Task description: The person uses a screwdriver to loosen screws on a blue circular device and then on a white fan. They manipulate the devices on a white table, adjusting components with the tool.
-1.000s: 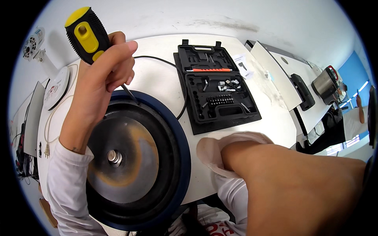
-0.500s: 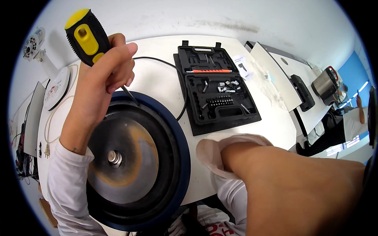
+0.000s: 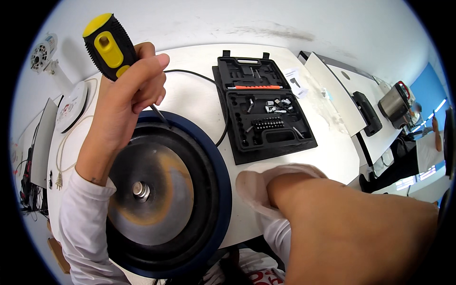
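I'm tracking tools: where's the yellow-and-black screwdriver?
Upper left in the head view, the screwdriver is in the left hand, its shaft slanting down to the far side of the blue-rimmed round object.

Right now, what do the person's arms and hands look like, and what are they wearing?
The left arm wears a plain white sleeve. The left hand has no glove, and a small dark mark shows near the cuff. The right arm wears a loose pale sleeve with a wide opening. The right hand isn't in view.
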`<act>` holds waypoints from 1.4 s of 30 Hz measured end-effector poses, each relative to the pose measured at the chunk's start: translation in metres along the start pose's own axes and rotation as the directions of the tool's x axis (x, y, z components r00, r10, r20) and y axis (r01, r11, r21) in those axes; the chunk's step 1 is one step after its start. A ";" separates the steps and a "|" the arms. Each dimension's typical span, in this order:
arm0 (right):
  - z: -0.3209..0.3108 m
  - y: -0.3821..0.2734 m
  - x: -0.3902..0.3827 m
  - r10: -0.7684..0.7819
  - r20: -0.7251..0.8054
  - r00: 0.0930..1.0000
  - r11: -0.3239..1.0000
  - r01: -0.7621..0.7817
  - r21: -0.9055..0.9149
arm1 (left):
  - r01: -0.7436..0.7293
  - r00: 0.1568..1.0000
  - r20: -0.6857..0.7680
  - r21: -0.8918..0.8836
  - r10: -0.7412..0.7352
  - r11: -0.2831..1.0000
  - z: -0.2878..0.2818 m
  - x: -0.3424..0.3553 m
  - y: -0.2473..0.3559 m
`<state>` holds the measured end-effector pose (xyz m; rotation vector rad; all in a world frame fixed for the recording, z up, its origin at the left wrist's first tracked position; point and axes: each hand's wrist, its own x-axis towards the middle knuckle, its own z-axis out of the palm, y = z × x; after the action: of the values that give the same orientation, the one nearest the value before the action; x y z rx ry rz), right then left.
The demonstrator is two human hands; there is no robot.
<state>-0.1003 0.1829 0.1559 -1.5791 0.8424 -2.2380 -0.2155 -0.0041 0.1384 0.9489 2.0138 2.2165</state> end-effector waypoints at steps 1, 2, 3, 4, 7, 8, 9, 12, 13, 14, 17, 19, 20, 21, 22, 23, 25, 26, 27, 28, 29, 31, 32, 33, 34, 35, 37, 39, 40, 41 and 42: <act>0.000 0.000 0.000 0.001 0.000 1.000 1.000 -0.001 -0.001 | -0.001 1.000 0.004 -0.004 0.001 1.000 0.000 0.000 -0.001; 0.000 0.000 0.000 0.002 0.002 1.000 1.000 -0.002 0.001 | -0.006 1.000 0.004 0.001 0.006 1.000 0.000 0.000 -0.001; 0.000 0.000 0.001 0.003 0.001 1.000 1.000 -0.003 0.001 | -0.010 1.000 0.004 0.005 0.010 1.000 -0.001 0.000 -0.002; 0.000 0.001 0.000 0.003 0.003 1.000 1.000 -0.003 0.003 | -0.014 1.000 0.003 0.012 0.014 1.000 -0.001 0.000 -0.003; 0.001 0.000 0.000 0.003 0.002 1.000 1.000 -0.003 0.007 | -0.010 1.000 -0.002 0.007 0.010 1.000 -0.001 0.000 -0.004; 0.001 0.000 0.000 0.003 0.000 1.000 1.000 -0.003 0.007 | -0.011 1.000 0.003 0.009 0.011 1.000 -0.001 0.000 -0.004; 0.001 -0.001 0.000 0.003 0.001 1.000 1.000 -0.003 0.004 | -0.011 1.000 0.007 0.010 0.011 1.000 -0.001 0.000 -0.003; 0.001 -0.001 0.001 0.002 0.008 1.000 1.000 -0.002 0.007 | -0.011 1.000 0.003 0.004 0.011 1.000 -0.002 -0.001 -0.003; 0.001 -0.002 0.002 0.004 0.010 1.000 1.000 -0.004 0.007 | -0.011 1.000 0.001 -0.003 0.011 1.000 -0.001 0.000 -0.003; 0.002 -0.002 0.002 0.006 0.012 1.000 1.000 -0.006 0.005 | -0.004 1.000 -0.003 -0.018 0.004 1.000 -0.001 0.000 -0.002; 0.004 -0.003 0.002 0.005 0.017 1.000 1.000 -0.005 0.004 | 0.007 1.000 -0.007 -0.050 -0.007 0.999 0.001 0.000 0.001; 0.006 -0.007 0.002 0.007 0.024 1.000 1.000 -0.007 -0.007 | 0.002 1.000 0.000 -0.056 -0.002 0.998 0.002 0.000 0.000; 0.007 -0.009 0.002 0.007 0.029 1.000 1.000 -0.007 -0.006 | 0.003 1.000 0.014 -0.049 -0.002 0.999 0.002 0.001 -0.001; 0.009 -0.012 0.003 0.008 0.034 0.999 1.000 -0.007 -0.012 | 0.004 1.000 0.029 -0.043 -0.003 0.999 0.002 0.001 -0.002; 0.012 -0.015 0.004 0.007 0.042 0.999 1.000 -0.007 -0.016 | 0.002 0.999 0.038 -0.032 -0.001 0.999 0.000 0.001 -0.002; 0.015 -0.019 0.008 0.002 0.051 0.999 1.000 -0.001 -0.019 | 0.010 0.999 0.038 -0.042 -0.009 0.999 -0.002 0.000 -0.002; 0.020 -0.028 0.013 -0.003 0.066 0.998 0.999 0.006 -0.034 | 0.011 0.999 0.035 -0.054 -0.009 0.998 -0.002 0.000 -0.001; 0.021 -0.031 0.015 -0.010 0.072 0.997 0.999 0.013 -0.042 | 0.025 0.999 0.038 -0.069 -0.023 0.997 -0.002 -0.001 0.000; 0.022 -0.032 0.017 -0.024 0.071 0.997 0.999 0.028 -0.047 | 0.058 0.998 0.027 -0.077 -0.056 0.995 -0.001 -0.003 0.000; 0.020 -0.031 0.020 -0.043 0.077 0.996 0.997 0.048 -0.059 | 0.074 0.997 0.016 -0.085 -0.073 0.994 0.001 -0.003 0.003; 0.017 -0.028 0.024 -0.067 0.073 0.995 0.995 0.072 -0.067 | 0.097 0.995 0.010 -0.070 -0.097 0.993 0.002 -0.003 0.005; 0.005 -0.018 0.034 -0.159 0.109 0.981 0.983 0.167 -0.071 | 0.135 0.991 0.005 -0.064 -0.135 0.989 -0.001 -0.004 0.010; -0.002 -0.013 0.036 -0.205 0.119 0.971 0.974 0.215 -0.074 | 0.142 0.990 0.012 -0.090 -0.141 0.986 0.000 -0.004 0.010; -0.006 -0.011 0.039 -0.225 0.124 0.966 0.969 0.235 -0.073 | 0.140 0.990 0.027 -0.099 -0.138 0.985 -0.001 -0.002 0.011; -0.009 -0.010 0.040 -0.244 0.122 0.962 0.965 0.254 -0.072 | 0.151 0.988 0.047 -0.113 -0.146 0.982 0.000 -0.003 0.011; -0.011 -0.011 0.040 -0.238 0.113 0.965 0.967 0.246 -0.069 | 0.149 0.988 0.041 -0.107 -0.146 0.983 0.001 -0.002 0.014; -0.014 -0.013 0.041 -0.233 0.106 0.967 0.966 0.242 -0.091 | 0.163 0.986 0.040 -0.105 -0.159 0.981 0.001 -0.002 0.017; -0.015 -0.012 0.041 -0.234 0.115 0.965 0.967 0.244 -0.079 | 0.152 0.988 0.049 -0.109 -0.147 0.982 -0.001 -0.003 0.016; -0.015 -0.012 0.041 -0.234 0.116 0.965 0.967 0.244 -0.075 | 0.148 0.988 0.055 -0.113 -0.143 0.983 -0.002 -0.003 0.016; -0.014 -0.011 0.040 -0.236 0.104 0.966 0.967 0.244 -0.076 | 0.149 0.988 0.057 -0.113 -0.143 0.982 -0.002 -0.003 0.015; -0.013 -0.010 0.039 -0.238 0.092 0.967 0.966 0.245 -0.078 | 0.149 0.988 0.060 -0.114 -0.143 0.982 -0.002 -0.004 0.015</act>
<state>-0.1256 0.1740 0.1891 -1.8928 0.7732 -2.3064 -0.2078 -0.0103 0.1507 0.8096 1.8428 2.1823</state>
